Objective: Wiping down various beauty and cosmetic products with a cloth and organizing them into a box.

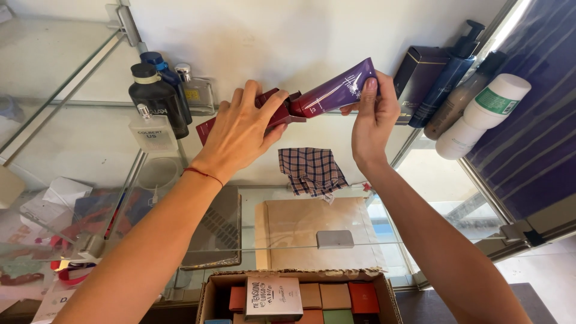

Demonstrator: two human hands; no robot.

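My left hand (240,129) grips a dark red box (278,111) over the glass shelf (78,135). The box's open end faces right. My right hand (373,114) pinches the flat end of a purple tube (336,93), whose dark red cap end sits at the mouth of the box. A thin red string circles my left wrist. Both hands are raised near the white back wall.
Dark bottles and a clear perfume bottle (153,129) stand at left. A dark box, pump bottles and a white bottle (480,114) stand at right. A checked cloth (311,169) and brown envelope (312,228) lie on lower shelves. An open carton (387,294) of small coloured boxes sits below.
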